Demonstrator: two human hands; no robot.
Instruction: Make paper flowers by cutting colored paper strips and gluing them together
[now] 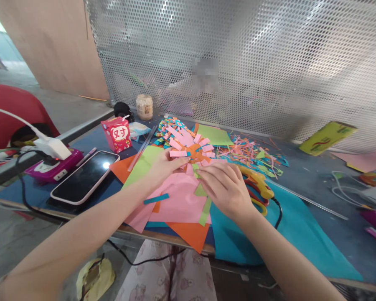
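My left hand (163,166) is closed on the edge of a paper flower (198,153) made of pink and orange strips, with a small blue piece on it. Just below the flower, the fingers of my right hand (228,188) pinch a green paper strip (196,170); its contact with the flower is hard to make out. Under both hands lie pink sheets (178,196). Loose on them are a blue strip (156,198) and another green strip (204,213). Beside my right hand rests a yellow glue gun (258,182) with a black cord, partly over yellow-and-red handles.
Behind the flower are multicoloured paper flowers (171,125) and a heap of paper scraps (250,152). At left stand a red drink carton (116,134), a phone (86,177) and a purple power strip (54,167). A blue sheet (288,234) overhangs the front edge. Perforated metal mesh (253,62) closes the back.
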